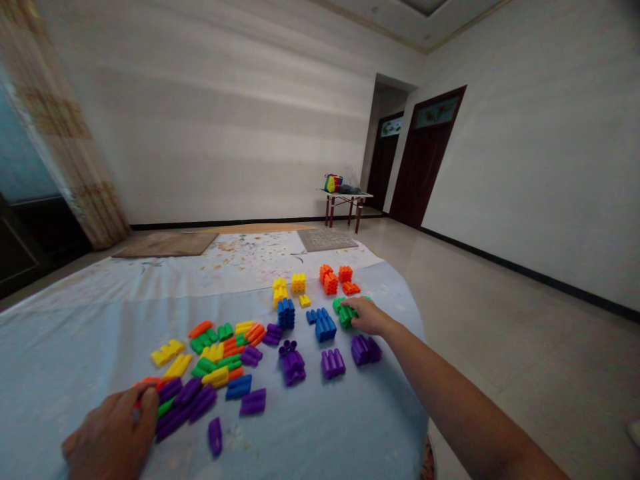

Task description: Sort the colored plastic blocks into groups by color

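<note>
My left hand point(116, 430) is at the near left, its fingers curled beside the mixed pile of plastic pieces; a small red bit shows between thumb and finger, too hidden to name. My right hand point(367, 315) reaches to the green pieces point(345, 312) at the right, fingers closed at them. Sorted groups stand near it: orange pieces point(329, 281), yellow pieces point(281, 291), blue pieces point(325, 325) and purple pieces point(367, 350). The loose pile holds purple pieces point(190, 399), a yellow piece point(167, 353) and green, orange and blue ones.
A light blue cloth point(320, 433) covers the table. Two flat mats, one brown point(167, 244) and one grey point(327, 239), lie at its far side. Farther back, a small table point(350, 195) bears a colourful bag and plastic. A patterned curtain hangs left; dark doors stand right.
</note>
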`<state>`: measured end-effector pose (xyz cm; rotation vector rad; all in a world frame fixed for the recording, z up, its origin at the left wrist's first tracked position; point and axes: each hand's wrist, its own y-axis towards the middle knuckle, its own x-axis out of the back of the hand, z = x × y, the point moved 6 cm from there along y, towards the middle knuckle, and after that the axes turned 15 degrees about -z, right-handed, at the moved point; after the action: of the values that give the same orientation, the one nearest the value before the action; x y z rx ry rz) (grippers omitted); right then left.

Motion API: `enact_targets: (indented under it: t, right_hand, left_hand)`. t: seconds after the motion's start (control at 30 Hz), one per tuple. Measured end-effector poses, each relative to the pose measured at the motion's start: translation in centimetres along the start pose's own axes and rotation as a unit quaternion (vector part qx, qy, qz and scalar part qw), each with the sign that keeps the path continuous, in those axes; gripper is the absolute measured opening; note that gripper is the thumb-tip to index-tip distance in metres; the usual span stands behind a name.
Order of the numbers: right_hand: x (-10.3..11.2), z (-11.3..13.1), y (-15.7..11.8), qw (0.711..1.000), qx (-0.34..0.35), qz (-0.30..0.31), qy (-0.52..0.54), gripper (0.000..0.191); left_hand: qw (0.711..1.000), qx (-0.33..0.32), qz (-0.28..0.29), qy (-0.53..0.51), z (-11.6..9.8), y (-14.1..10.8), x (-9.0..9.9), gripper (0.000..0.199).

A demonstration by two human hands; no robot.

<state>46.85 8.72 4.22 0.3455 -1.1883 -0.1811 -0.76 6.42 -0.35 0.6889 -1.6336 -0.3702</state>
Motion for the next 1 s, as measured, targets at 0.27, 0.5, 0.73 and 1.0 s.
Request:
enact_targets:
  t: [0.27,0.5,0.73,1.0]
  right_hand:
    - [2.3,3.3,-0.3,0.996,0.032,-0.074,0.030,0.051]
    - [0.3,13.3,-1.8,0.981,0.139,-0.051,0.129,0.033]
    - [-3.1,16.1,-1.8,0.987,0.145,0.035,0.064,0.042]
    - [-3.6,15.7,-1.7,0.989,0.129,0.034,0.071,0.026]
  left_hand:
    - [0.999,-0.006,-0.023,-0.033,-1.6,0.1,2.3,0.047]
    - [0.999,-0.008,-0.005,-0.035,-2.1,-0.1,2.9,0.046]
    - [0.999,-0.003,-0.021,-0.040,-2.0,-0.2,3.0,0.041]
    - [0.999,-0.002,-0.005,-0.042,-1.9,-0.3,2.9,0.045]
